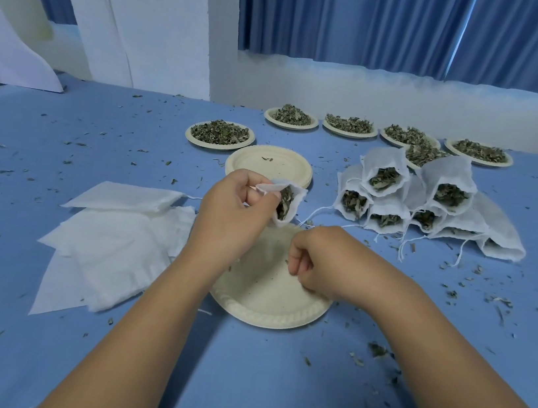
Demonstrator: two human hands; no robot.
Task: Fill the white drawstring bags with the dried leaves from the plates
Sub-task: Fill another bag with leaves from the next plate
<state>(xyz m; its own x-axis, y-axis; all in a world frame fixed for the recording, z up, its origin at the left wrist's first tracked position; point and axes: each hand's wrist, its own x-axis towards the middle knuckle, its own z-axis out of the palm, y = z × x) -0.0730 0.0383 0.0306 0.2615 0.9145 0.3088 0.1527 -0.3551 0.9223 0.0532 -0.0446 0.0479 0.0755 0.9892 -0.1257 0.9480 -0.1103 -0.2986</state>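
- While the near plate (267, 302) lay almost bare on the blue table (236, 379) in front of the person, flat empty bags (117, 241) lay in an overlapping heap just left of it, too layered to count.
- Behind the near plate and a little to its left stood one lone leaf plate (220, 133), heaped with dried leaves.
- Above the near plate's left rim, the left hand (235, 213) pinched the mouth of one held bag (286, 203) between thumb and fingers so that it gaped. Dried leaves showed inside, and the bag's bottom hung at the plate's far edge.
- Directly behind the near plate sat an empty plate (269, 164) with only a few leaf scraps in it.
- Over the near plate's right half, the right hand (314, 262) had its fingers curled tight; whether they pinched anything could not be told.
- Far behind the near plate and to its right ran a back row (350, 127) of four plates piled with leaves, and a fifth plate (423, 154) was partly hidden behind the bags. With the lone one, that made six plates of leaves.
- Behind and right of the near plate, the filled bags (386, 161) were stacked in a pile. Five mouths faced the camera and showed leaves, and more bags lay on the pile's right side with their mouths hidden.
- Loose leaf scraps (378, 350) were strewn over the table all round the near plate.
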